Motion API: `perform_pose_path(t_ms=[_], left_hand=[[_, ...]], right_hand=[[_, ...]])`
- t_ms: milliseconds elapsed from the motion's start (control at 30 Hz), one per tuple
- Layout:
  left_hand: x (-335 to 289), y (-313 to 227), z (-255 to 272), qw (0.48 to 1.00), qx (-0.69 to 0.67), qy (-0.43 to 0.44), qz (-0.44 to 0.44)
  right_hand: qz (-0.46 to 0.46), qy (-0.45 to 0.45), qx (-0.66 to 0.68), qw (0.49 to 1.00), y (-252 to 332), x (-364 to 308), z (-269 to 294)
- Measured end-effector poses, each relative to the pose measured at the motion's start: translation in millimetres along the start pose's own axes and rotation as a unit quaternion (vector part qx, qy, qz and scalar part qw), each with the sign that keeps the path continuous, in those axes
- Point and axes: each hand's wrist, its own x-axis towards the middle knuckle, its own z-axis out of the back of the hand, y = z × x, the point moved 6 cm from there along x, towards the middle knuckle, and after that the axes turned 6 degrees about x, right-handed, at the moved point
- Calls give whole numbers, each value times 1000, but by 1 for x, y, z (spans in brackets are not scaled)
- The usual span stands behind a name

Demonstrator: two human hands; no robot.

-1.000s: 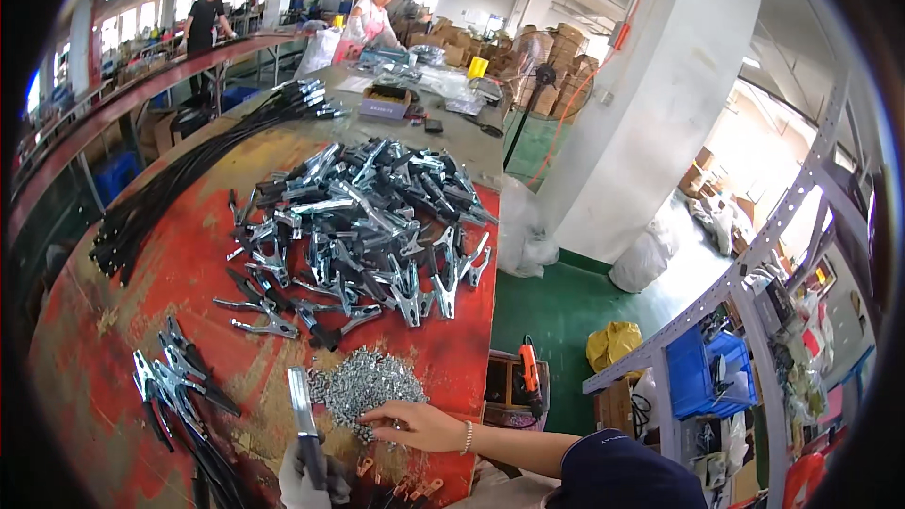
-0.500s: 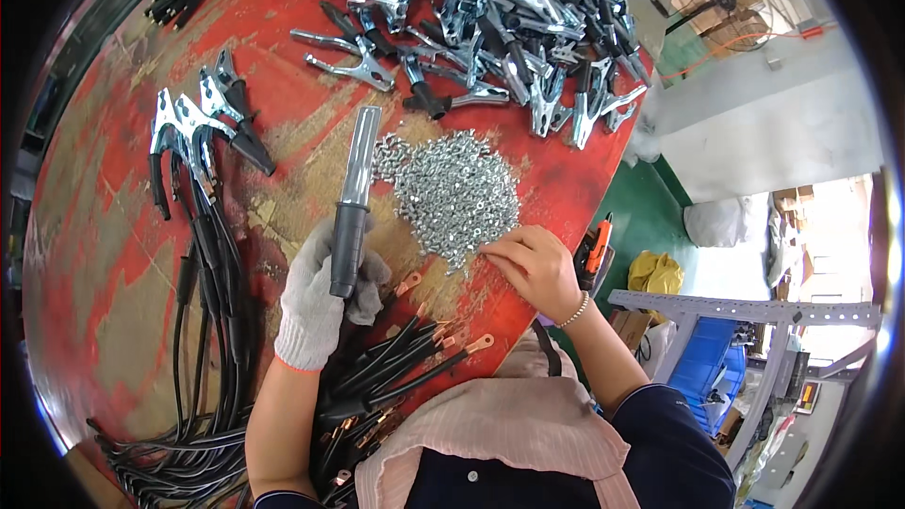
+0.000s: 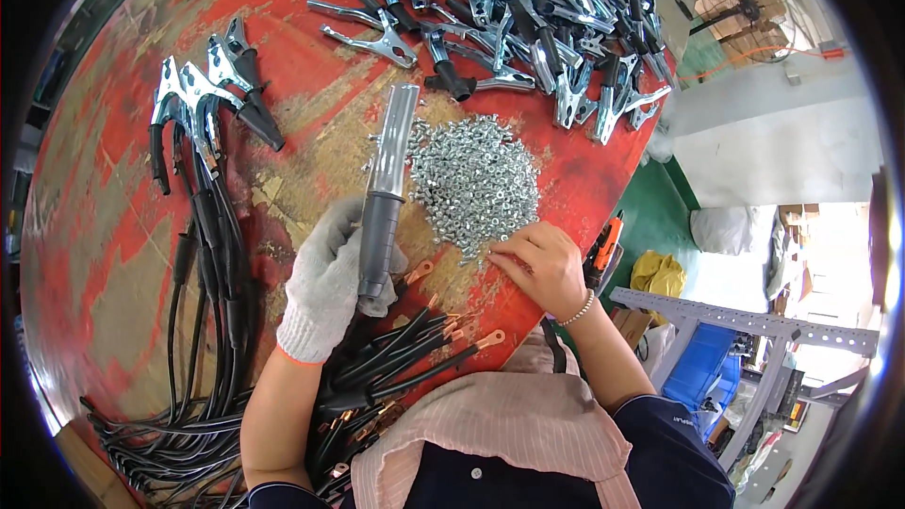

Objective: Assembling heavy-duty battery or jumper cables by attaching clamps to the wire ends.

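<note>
A patchy red-and-tan tabletop (image 3: 306, 170) bears a pile of small metal fasteners (image 3: 476, 179) near its right edge. A heap of clamps (image 3: 547, 38) lies beyond; cabled clamps (image 3: 201, 90) rest at left, and black cables (image 3: 429, 370) with copper lugs (image 3: 485, 342) crowd the near side.

Two hands are showing: one left hand (image 3: 325, 292), one right hand (image 3: 544, 264)! One held clamp (image 3: 388, 179) is pointing far; at least three cabled clamps (image 3: 200, 90) are lying left. Heaped clamps (image 3: 549, 45), far, are defying counting; so are small metal fasteners (image 3: 476, 179), forming one pile. Right, one orange tool (image 3: 609, 243) is showing.
</note>
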Motion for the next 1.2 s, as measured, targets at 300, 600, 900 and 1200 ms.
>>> perform_pose_path(t_ms=[300, 600, 900, 1200], left_hand=[[-13, -13, -11, 984, 175, 3, -28], [-12, -8, -7, 984, 169, 16, -62], [-12, -12, -7, 980, 191, 13, -59], [-13, -12, -8, 984, 171, 26, -46]], right_hand=[[1, -126, 224, 966, 50, 60, 15], [96, -152, 150, 972, 81, 89, -2], [75, -144, 167, 973, 79, 90, 1], [54, -132, 177, 974, 78, 91, -4]])
